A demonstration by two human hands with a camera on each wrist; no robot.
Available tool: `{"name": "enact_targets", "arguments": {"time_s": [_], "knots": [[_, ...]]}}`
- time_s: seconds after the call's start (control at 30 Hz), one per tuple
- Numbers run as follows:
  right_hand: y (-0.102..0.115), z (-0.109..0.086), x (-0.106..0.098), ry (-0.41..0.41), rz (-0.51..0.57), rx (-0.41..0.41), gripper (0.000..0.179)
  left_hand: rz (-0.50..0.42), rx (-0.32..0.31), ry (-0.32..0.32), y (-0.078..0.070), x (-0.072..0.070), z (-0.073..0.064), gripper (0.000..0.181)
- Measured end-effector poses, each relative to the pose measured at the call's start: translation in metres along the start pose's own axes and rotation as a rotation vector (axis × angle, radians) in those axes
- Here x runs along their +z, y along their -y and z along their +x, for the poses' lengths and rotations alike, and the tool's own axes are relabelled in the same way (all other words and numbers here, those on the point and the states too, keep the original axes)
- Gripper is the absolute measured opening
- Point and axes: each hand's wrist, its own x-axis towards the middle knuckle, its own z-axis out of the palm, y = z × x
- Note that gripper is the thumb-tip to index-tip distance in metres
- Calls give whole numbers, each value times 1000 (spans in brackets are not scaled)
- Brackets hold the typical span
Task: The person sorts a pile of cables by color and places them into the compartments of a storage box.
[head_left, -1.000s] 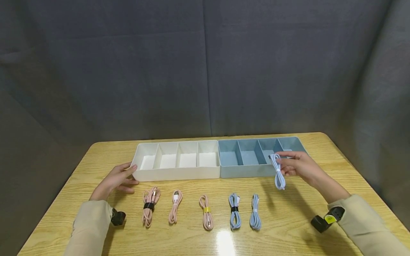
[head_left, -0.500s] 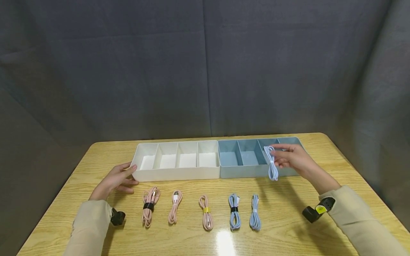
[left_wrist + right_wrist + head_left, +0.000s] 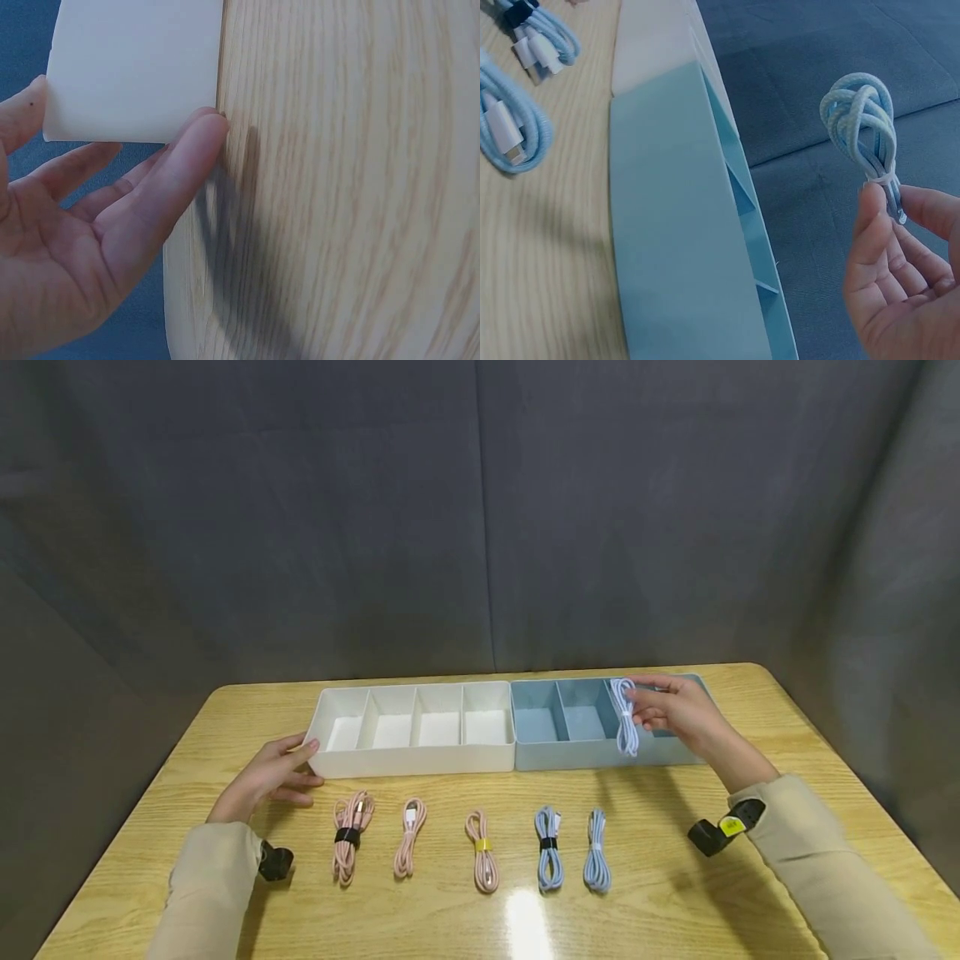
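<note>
My right hand [image 3: 681, 710] pinches a coiled light-blue charging cable [image 3: 626, 731], bound with a white tie, between thumb and fingers. It hangs over the blue divided box [image 3: 558, 757], overlapping the third compartment from the left in the head view. In the right wrist view the cable's loops [image 3: 862, 112] point up past the fingertips. My left hand [image 3: 268, 772] touches the left end of the white divided box [image 3: 412, 763]. The left wrist view shows its fingers fairly straight against the box's end wall [image 3: 135, 75], thumb by one edge.
Three pink coiled cables lie before the white box: one with a black strap [image 3: 348, 837], one plain [image 3: 408, 839], one with a yellow strap [image 3: 482, 852]. Two blue coils, one black-strapped [image 3: 550, 852] and one white-tied [image 3: 597, 856], lie further right on the wooden table [image 3: 420, 927].
My right hand has carried the blue cable left and farther back, from beside the blue box's front to over its third compartment. My left hand stays at the white box.
</note>
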Motion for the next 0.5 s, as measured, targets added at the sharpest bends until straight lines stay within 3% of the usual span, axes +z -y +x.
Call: {"name": "enact_targets", "arguments": {"time_s": [0.27, 0.5], "knots": [[7, 12, 7, 0, 13, -3, 47, -44, -17, -38, 23, -9, 17, 95], [5, 21, 14, -17, 16, 6, 50, -45, -22, -40, 25, -9, 16, 94]]}}
